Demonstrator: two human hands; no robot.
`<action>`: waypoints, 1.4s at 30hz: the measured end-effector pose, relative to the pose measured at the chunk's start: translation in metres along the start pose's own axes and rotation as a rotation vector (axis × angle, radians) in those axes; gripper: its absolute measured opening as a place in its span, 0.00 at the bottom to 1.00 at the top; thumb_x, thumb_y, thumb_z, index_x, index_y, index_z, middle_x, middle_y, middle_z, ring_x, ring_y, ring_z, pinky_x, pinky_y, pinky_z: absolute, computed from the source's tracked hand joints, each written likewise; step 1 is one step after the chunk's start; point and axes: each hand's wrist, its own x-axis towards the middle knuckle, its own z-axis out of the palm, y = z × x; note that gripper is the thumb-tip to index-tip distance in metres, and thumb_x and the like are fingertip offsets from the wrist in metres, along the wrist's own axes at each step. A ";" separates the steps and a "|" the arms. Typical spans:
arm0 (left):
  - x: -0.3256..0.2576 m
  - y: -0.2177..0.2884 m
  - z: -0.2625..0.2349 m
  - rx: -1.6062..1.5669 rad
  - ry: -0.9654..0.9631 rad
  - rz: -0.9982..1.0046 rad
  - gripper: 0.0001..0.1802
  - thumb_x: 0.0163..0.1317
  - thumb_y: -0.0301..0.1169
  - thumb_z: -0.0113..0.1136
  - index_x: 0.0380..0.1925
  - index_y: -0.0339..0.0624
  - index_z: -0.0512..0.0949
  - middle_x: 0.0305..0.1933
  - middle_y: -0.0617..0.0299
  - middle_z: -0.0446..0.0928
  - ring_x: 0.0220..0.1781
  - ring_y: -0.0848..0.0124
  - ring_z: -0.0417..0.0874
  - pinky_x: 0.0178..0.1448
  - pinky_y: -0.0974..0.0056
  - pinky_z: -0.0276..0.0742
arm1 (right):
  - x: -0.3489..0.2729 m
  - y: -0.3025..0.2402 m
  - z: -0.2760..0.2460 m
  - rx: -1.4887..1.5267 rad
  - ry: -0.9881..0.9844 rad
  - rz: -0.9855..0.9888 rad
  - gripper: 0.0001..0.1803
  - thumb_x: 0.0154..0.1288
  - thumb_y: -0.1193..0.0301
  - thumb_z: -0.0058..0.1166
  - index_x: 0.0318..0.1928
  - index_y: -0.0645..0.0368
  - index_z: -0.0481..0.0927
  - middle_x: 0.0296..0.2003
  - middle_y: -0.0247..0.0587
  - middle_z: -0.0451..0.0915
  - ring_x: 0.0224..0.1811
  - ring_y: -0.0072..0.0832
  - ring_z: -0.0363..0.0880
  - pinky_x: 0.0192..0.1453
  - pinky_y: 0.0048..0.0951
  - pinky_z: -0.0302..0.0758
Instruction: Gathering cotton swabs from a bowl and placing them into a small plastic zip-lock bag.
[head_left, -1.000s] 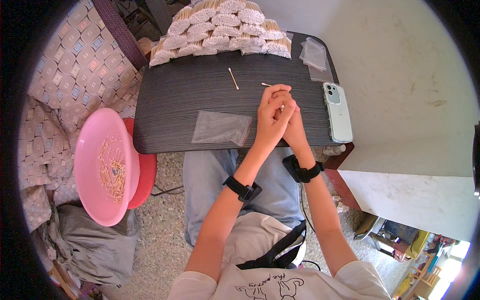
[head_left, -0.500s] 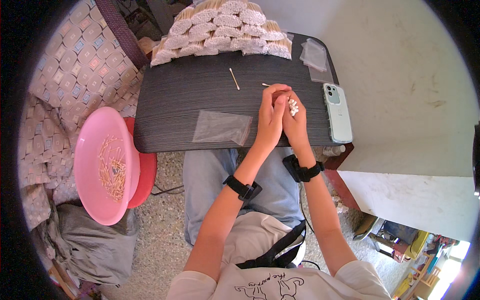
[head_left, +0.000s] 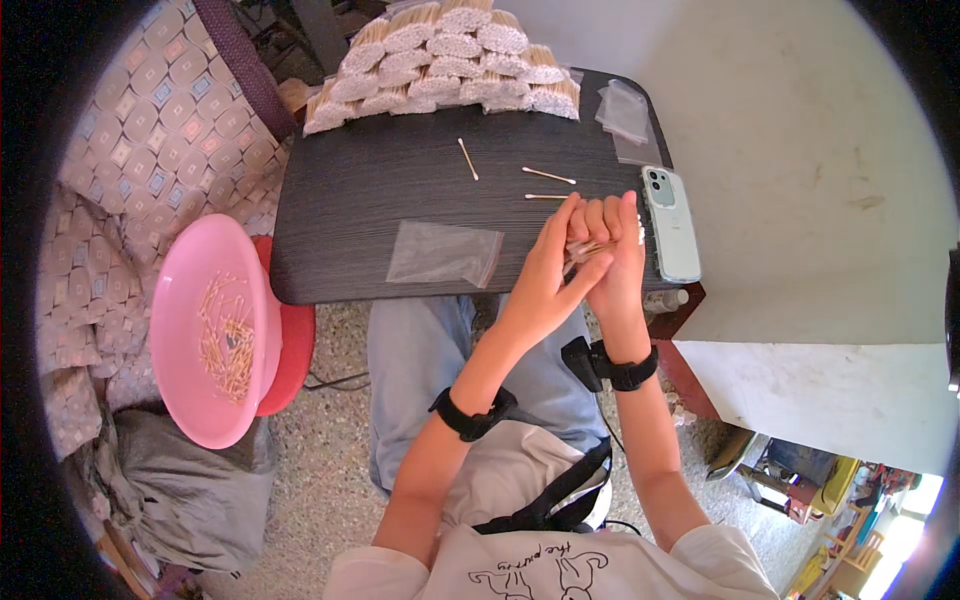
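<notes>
A small bunch of cotton swabs point(head_left: 592, 246) lies between my two hands above the near right part of the dark table. My left hand point(head_left: 548, 272) grips the bunch from the left, its thumb across the near side. My right hand point(head_left: 622, 272) closes round the bunch from the right, and white tips poke out past its fingers. Just beyond my hands rest two loose swabs, an upper one point(head_left: 549, 175) and a lower one point(head_left: 540, 197) partly behind my left fingers. Farther left lies another swab point(head_left: 468, 159). A clear plastic bag point(head_left: 445, 255) lies flat left of my hands.
Filled packs of cotton swabs point(head_left: 455, 67) are stacked at the table's far edge. Clear bags point(head_left: 626, 112) and a pale phone point(head_left: 675, 225) lie along the right side, near the wall. A pink basin point(head_left: 165, 335) with many loose swabs stands on a red stool point(head_left: 296, 350) to the left.
My hands have shifted slightly nearer and to the right, and the fingers have rearranged round the bunch. Two loose swabs beyond them now show, where one tip showed before.
</notes>
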 end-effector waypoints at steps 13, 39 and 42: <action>-0.027 0.036 -0.020 0.203 0.046 0.190 0.16 0.53 0.20 0.63 0.44 0.34 0.78 0.34 0.56 0.81 0.35 0.72 0.82 0.36 0.70 0.80 | -0.016 -0.015 0.011 0.451 0.024 0.164 0.23 0.72 0.57 0.37 0.19 0.50 0.55 0.15 0.27 0.53 0.25 0.23 0.54 0.38 0.27 0.58; -0.044 0.011 -0.034 -0.151 0.071 -0.075 0.23 0.47 0.23 0.70 0.42 0.38 0.69 0.36 0.62 0.73 0.37 0.76 0.76 0.39 0.71 0.75 | -0.044 -0.005 0.039 0.049 0.071 0.198 0.23 0.72 0.50 0.33 0.24 0.52 0.58 0.15 0.24 0.50 0.16 0.17 0.46 0.22 0.23 0.51; -0.043 0.020 -0.035 -0.176 0.029 0.050 0.38 0.44 0.24 0.71 0.55 0.40 0.62 0.50 0.58 0.69 0.52 0.70 0.73 0.49 0.67 0.74 | -0.045 -0.007 0.036 -0.262 -0.013 0.151 0.22 0.72 0.53 0.35 0.24 0.53 0.59 0.15 0.25 0.52 0.16 0.16 0.48 0.22 0.23 0.50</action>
